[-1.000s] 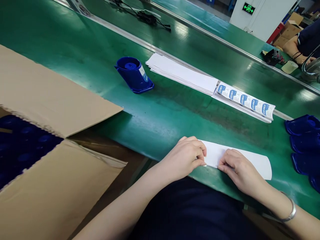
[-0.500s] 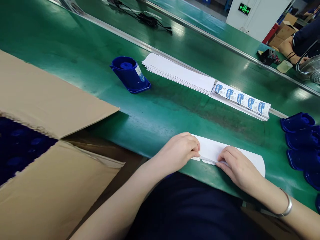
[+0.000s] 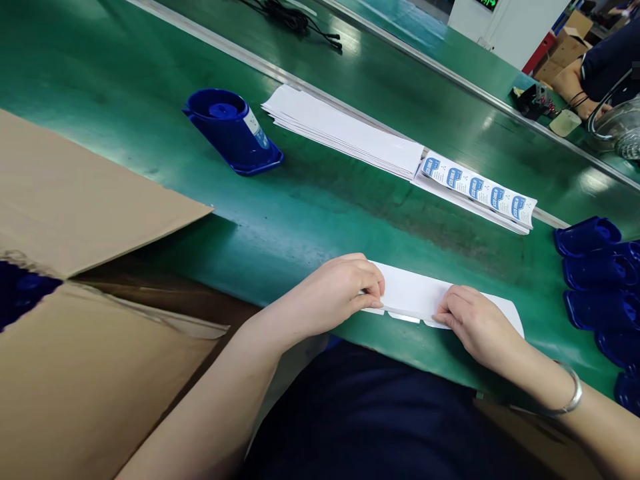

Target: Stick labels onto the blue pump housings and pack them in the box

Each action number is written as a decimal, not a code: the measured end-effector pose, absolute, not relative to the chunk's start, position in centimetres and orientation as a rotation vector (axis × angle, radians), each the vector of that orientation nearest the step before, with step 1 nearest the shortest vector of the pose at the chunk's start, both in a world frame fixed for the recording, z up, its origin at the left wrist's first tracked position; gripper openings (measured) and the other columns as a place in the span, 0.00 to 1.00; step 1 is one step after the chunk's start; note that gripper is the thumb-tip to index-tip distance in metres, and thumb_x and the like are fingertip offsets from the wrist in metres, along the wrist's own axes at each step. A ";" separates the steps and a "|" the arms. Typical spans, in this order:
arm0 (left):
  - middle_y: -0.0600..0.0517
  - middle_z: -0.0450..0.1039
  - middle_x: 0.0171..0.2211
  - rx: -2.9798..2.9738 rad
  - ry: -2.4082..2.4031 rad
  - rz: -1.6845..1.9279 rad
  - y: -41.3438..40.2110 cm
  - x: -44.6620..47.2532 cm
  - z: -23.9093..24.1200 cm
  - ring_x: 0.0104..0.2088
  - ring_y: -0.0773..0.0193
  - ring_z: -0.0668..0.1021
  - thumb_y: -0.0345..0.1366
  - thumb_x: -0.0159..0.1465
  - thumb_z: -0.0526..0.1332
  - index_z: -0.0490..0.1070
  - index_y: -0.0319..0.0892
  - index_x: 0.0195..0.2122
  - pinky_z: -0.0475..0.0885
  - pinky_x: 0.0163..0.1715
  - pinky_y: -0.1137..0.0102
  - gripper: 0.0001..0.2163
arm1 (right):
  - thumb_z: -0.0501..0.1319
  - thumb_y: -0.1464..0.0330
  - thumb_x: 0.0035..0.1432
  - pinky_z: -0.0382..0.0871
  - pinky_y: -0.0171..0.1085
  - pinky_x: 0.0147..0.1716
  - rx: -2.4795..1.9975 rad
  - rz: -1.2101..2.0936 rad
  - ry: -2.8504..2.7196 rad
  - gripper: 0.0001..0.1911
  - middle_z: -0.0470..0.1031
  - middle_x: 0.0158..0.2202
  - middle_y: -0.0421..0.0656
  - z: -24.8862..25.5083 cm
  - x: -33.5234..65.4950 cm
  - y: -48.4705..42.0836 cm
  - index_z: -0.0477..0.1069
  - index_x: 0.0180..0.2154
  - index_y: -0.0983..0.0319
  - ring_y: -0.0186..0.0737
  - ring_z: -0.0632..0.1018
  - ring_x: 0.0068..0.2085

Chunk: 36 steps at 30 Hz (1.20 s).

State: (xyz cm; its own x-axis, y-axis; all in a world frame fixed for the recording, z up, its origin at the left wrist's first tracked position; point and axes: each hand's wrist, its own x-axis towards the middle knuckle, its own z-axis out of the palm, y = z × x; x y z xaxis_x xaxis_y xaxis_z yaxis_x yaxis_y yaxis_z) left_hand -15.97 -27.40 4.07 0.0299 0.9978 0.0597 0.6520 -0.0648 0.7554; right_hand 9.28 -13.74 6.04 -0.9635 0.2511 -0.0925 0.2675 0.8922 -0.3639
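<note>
A white label sheet [image 3: 413,285] lies blank side up near the front edge of the green bench. My left hand [image 3: 353,287] pinches its near edge toward the left end. Fingers closed, my right hand [image 3: 465,317] grips the same edge further right. Label corners poke out below the edge between my hands. Beyond them rest a stack of white sheets [image 3: 345,133] and a strip of blue-and-white labels [image 3: 477,187]. A blue plastic part [image 3: 225,130] with a label on its side stands at the left.
Several blue parts [image 3: 593,270] sit in a row at the right. An open cardboard box [image 3: 100,193] with blue parts inside is on the left. Black cables [image 3: 295,20] lie behind the metal rail. A co-worker's arm [image 3: 575,90] shows at the far right.
My left hand has shifted slightly left along the sheet's edge, and more label corners show beneath it. The whole view has tilted down a little.
</note>
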 end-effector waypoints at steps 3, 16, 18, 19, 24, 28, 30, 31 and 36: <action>0.56 0.81 0.35 1.756 1.676 0.796 -27.4 -16.0 4.4 0.41 0.61 0.77 0.33 0.64 0.64 0.78 0.46 0.30 0.72 0.40 0.70 0.06 | 0.53 0.69 0.71 0.69 0.42 0.36 0.407 -0.534 3.050 0.10 0.73 0.34 0.46 5.9 9.7 -13.9 0.67 0.35 0.61 0.44 0.72 0.36; 0.55 0.80 0.36 1.699 1.648 0.654 -26.7 -16.5 4.9 0.42 0.60 0.76 0.38 0.65 0.61 0.77 0.46 0.30 0.69 0.39 0.68 0.08 | 0.52 0.71 0.71 0.68 0.42 0.39 0.509 -0.602 3.000 0.08 0.72 0.36 0.45 6.6 13.2 -13.5 0.66 0.36 0.61 0.43 0.71 0.38; 0.55 0.80 0.36 1.706 1.649 0.643 -26.6 -16.4 4.9 0.42 0.59 0.76 0.38 0.65 0.61 0.77 0.46 0.30 0.69 0.39 0.68 0.08 | 0.52 0.71 0.71 0.68 0.42 0.37 0.517 -0.563 2.973 0.09 0.72 0.35 0.46 6.6 12.7 -13.2 0.66 0.36 0.61 0.44 0.72 0.37; 0.55 0.80 0.36 1.708 1.650 0.642 -26.5 -16.4 4.9 0.42 0.59 0.76 0.39 0.65 0.62 0.77 0.46 0.30 0.69 0.40 0.68 0.08 | 0.52 0.71 0.71 0.68 0.42 0.36 0.527 -0.535 2.965 0.10 0.72 0.35 0.46 6.6 12.5 -13.0 0.66 0.36 0.61 0.44 0.71 0.36; 0.55 0.80 0.37 1.699 1.655 0.664 -26.6 -16.4 4.7 0.42 0.59 0.76 0.41 0.65 0.61 0.77 0.47 0.30 0.70 0.40 0.67 0.09 | 0.52 0.68 0.72 0.69 0.42 0.37 0.541 -0.596 2.929 0.09 0.72 0.36 0.46 7.0 12.6 -12.6 0.66 0.36 0.61 0.44 0.71 0.37; 0.54 0.79 0.37 1.686 1.647 0.685 -26.8 -16.5 4.6 0.42 0.58 0.76 0.42 0.65 0.60 0.77 0.47 0.31 0.70 0.39 0.67 0.10 | 0.53 0.68 0.71 0.70 0.42 0.40 0.547 -0.761 2.859 0.07 0.72 0.38 0.46 7.6 14.0 -12.4 0.65 0.37 0.61 0.43 0.72 0.40; 0.54 0.79 0.36 1.692 1.640 0.701 -26.8 -16.6 4.5 0.41 0.58 0.77 0.43 0.65 0.59 0.77 0.47 0.30 0.70 0.39 0.67 0.11 | 0.52 0.69 0.71 0.69 0.42 0.40 0.556 -0.764 2.845 0.08 0.72 0.38 0.46 7.7 14.6 -12.4 0.65 0.38 0.61 0.43 0.71 0.40; 0.53 0.79 0.36 1.695 1.638 0.708 -26.7 -16.6 4.6 0.41 0.58 0.77 0.43 0.65 0.59 0.77 0.47 0.29 0.71 0.39 0.67 0.11 | 0.51 0.70 0.71 0.69 0.42 0.40 0.551 -0.744 2.848 0.08 0.71 0.38 0.46 7.7 14.7 -12.4 0.65 0.37 0.61 0.44 0.71 0.40; 0.53 0.79 0.36 1.691 1.651 0.700 -25.9 -16.8 4.6 0.41 0.57 0.77 0.44 0.66 0.57 0.76 0.48 0.29 0.71 0.39 0.67 0.12 | 0.50 0.73 0.71 0.68 0.43 0.37 0.575 -0.568 2.877 0.10 0.70 0.35 0.47 7.2 14.0 -12.2 0.65 0.36 0.61 0.44 0.70 0.36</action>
